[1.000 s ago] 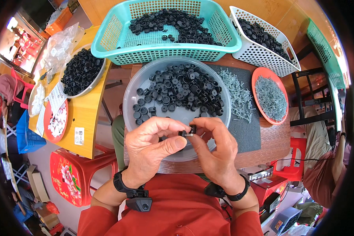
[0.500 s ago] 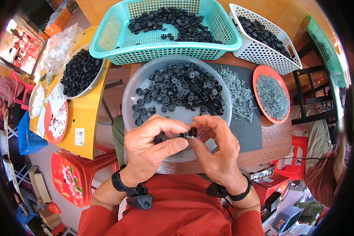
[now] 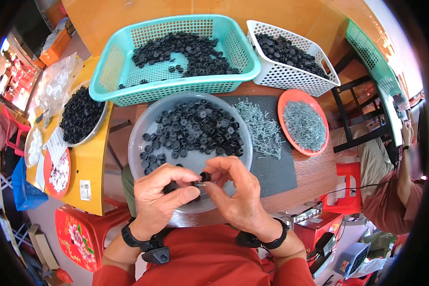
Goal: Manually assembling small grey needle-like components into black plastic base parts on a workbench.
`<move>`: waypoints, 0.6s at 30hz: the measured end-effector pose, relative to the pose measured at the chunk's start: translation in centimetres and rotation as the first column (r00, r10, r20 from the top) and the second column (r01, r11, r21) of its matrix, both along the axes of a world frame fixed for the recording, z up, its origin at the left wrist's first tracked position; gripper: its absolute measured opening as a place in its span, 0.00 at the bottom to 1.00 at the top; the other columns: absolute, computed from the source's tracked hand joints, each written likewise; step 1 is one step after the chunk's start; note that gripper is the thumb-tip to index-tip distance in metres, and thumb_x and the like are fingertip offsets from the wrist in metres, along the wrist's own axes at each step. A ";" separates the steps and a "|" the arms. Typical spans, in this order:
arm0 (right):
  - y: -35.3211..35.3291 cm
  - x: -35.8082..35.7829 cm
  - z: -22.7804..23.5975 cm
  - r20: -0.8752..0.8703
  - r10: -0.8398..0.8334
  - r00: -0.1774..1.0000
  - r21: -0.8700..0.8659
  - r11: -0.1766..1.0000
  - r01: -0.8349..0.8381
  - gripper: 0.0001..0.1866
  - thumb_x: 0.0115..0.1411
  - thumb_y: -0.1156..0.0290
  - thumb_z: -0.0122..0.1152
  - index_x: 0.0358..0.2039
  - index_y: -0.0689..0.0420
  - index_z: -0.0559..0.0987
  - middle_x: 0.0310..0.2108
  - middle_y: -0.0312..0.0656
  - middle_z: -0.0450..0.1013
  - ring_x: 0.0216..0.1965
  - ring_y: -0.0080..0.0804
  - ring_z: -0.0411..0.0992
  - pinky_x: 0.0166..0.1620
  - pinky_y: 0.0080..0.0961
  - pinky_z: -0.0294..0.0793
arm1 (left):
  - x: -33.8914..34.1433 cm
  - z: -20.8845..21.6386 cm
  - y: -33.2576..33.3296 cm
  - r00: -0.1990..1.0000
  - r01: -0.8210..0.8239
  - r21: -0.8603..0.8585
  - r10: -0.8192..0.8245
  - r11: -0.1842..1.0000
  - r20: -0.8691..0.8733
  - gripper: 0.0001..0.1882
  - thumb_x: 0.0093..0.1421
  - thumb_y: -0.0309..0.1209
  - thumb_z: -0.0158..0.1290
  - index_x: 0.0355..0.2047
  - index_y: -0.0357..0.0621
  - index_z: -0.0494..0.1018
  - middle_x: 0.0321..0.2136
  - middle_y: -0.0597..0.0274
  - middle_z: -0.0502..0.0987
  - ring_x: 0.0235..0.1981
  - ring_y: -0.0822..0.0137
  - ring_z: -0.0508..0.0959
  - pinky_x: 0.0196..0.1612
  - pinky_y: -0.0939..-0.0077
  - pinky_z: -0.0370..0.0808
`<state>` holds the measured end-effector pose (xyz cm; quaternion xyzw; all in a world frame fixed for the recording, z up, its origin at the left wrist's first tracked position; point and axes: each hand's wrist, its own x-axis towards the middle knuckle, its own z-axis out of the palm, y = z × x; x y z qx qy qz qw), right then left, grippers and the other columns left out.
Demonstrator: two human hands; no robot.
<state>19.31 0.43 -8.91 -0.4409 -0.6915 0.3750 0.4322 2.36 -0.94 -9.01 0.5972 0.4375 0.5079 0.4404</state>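
Observation:
Both my hands meet over the near side of a translucent round basin [image 3: 198,165] of small black plastic parts [image 3: 186,126]. My left hand [image 3: 155,200] is closed, pinching a small metal screw [image 3: 201,185] with a black part at its head end. More black parts are tucked under its curled fingers, partly hidden. In the fingertips of my right hand [image 3: 238,195] is a small round black cap [image 3: 205,177], right beside the screw. Whether cap and screw touch is too small to tell.
Loose screws [image 3: 260,126] lie on a dark mat [image 3: 279,174], right of the basin; an orange plate [image 3: 282,102] holds more. Behind stand a teal basket [image 3: 176,88] and a white basket [image 3: 291,78] of black parts. A yellow table [image 3: 93,167] is left; another person [image 3: 383,190] sits at right.
The whole view has shifted, so the table's things appear lower and further left. My hands still work together over the basin's near side, and the screw between the fingertips shows at a different angle.

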 end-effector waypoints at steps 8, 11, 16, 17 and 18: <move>-0.3 0.0 -0.3 -0.216 -0.021 0.976 -0.126 0.992 -0.006 0.18 0.49 0.86 0.59 0.41 0.64 0.71 0.36 0.39 0.71 0.34 0.21 0.70 0.37 0.19 0.72 | 0.7 -0.1 -0.2 0.904 0.075 -0.242 0.036 0.967 0.427 0.11 0.51 0.20 0.58 0.35 0.33 0.73 0.35 0.54 0.77 0.37 0.69 0.76 0.43 0.76 0.73; -0.4 0.0 -0.8 -0.400 -0.052 0.915 -0.196 0.980 -0.030 0.16 0.50 0.86 0.59 0.41 0.63 0.72 0.37 0.39 0.70 0.35 0.22 0.70 0.37 0.18 0.71 | 0.9 0.0 0.0 0.865 0.114 -0.278 0.042 0.954 0.500 0.11 0.51 0.20 0.58 0.36 0.33 0.72 0.35 0.53 0.77 0.37 0.68 0.77 0.44 0.75 0.73; -0.1 0.6 -0.9 -0.550 -0.025 0.835 -0.237 0.963 -0.127 0.14 0.50 0.86 0.60 0.39 0.63 0.75 0.37 0.36 0.69 0.35 0.19 0.67 0.39 0.15 0.68 | 0.8 0.1 0.2 0.828 0.128 -0.265 0.044 0.956 0.559 0.11 0.51 0.19 0.58 0.36 0.33 0.72 0.33 0.56 0.77 0.36 0.70 0.76 0.43 0.77 0.73; -0.1 0.5 -0.8 -0.570 -0.040 0.821 -0.262 0.955 -0.135 0.14 0.50 0.87 0.59 0.39 0.63 0.76 0.38 0.36 0.69 0.35 0.18 0.66 0.40 0.15 0.67 | 0.7 -0.1 0.1 0.848 0.094 -0.254 0.057 0.963 0.528 0.12 0.51 0.19 0.58 0.36 0.33 0.72 0.32 0.59 0.76 0.36 0.71 0.76 0.42 0.78 0.73; 0.0 0.6 -0.8 -0.569 -0.035 0.822 -0.268 0.952 -0.145 0.14 0.50 0.87 0.59 0.39 0.63 0.76 0.38 0.36 0.69 0.35 0.18 0.66 0.40 0.15 0.67 | 0.7 0.0 0.1 0.846 0.084 -0.260 0.069 0.962 0.528 0.12 0.51 0.19 0.58 0.36 0.33 0.72 0.32 0.59 0.76 0.36 0.71 0.76 0.42 0.78 0.73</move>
